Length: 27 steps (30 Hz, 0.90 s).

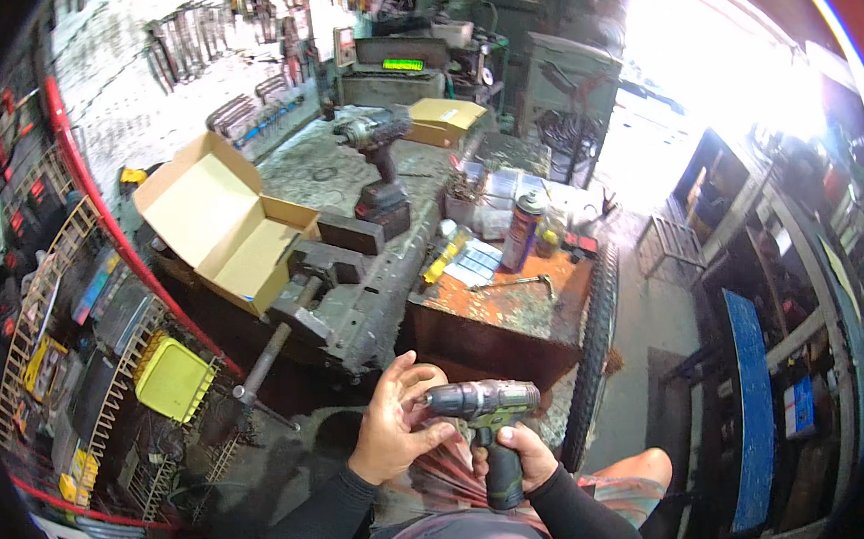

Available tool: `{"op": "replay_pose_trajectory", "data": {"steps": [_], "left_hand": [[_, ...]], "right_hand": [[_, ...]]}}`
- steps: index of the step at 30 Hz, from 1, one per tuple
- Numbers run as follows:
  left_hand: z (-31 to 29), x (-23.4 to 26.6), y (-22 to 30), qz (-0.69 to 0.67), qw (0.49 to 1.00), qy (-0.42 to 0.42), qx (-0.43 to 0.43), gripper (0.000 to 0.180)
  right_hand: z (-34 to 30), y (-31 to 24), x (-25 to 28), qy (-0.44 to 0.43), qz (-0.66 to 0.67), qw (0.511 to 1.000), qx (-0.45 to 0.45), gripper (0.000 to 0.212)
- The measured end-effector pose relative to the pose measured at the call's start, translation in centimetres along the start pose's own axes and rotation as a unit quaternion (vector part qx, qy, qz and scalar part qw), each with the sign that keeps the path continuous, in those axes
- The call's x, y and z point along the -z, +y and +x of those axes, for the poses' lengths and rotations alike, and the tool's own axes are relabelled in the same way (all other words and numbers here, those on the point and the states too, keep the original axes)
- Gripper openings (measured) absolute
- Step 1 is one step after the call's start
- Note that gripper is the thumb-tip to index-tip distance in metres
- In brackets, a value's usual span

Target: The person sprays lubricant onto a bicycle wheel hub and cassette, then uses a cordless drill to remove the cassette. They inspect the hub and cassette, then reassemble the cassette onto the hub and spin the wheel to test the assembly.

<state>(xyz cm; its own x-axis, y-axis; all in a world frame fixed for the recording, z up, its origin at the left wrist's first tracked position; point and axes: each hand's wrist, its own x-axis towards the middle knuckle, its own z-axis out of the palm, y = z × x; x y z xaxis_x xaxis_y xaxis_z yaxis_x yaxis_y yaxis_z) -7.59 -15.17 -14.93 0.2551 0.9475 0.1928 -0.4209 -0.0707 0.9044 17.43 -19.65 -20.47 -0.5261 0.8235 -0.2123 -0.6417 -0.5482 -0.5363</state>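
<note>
A cordless drill [485, 403] with a dark green grip is held just in front of my body, its chuck end facing left. My right hand [531, 453] is closed around the grip from the right side. My left hand [395, 427] is beside the chuck, fingers spread and thumb apart; it seems to hold nothing, and whether a fingertip touches the chuck I cannot tell. Beyond the hands, a bench vise [315, 288] is at the bench's near end. A larger cordless impact driver [377, 163] stands upright on its battery on the bench.
An open cardboard box [250, 247] sits left of the vise, a flat closed one [447, 118] farther back. A spray can [523, 231] stands on the orange-brown bench top [555, 306], near a tire [598, 348]. Wire racks with a yellow tray [171, 380] are at left, shelving [798, 344] at right.
</note>
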Motion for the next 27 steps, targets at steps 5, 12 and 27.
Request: {"op": "replay_pose_trajectory", "data": {"steps": [5,12,27], "left_hand": [[-0.9,-2.2,-3.8,0.179,0.984,0.008,-0.019,0.082],[0.4,-5.5,-4.7,0.059,0.993,-0.104,-0.023,0.084],[-0.5,-7.4,-5.7,0.221,0.973,-0.066,0.014,0.1]], "right_hand": [[-2.6,2.6,3.5,-0.017,0.055,0.998,0.012,0.055],[-4.6,5.1,6.3,-0.068,0.2,0.977,0.018,0.057],[-6.4,5.0,7.7,-0.065,0.184,0.98,0.024,0.06]]}}
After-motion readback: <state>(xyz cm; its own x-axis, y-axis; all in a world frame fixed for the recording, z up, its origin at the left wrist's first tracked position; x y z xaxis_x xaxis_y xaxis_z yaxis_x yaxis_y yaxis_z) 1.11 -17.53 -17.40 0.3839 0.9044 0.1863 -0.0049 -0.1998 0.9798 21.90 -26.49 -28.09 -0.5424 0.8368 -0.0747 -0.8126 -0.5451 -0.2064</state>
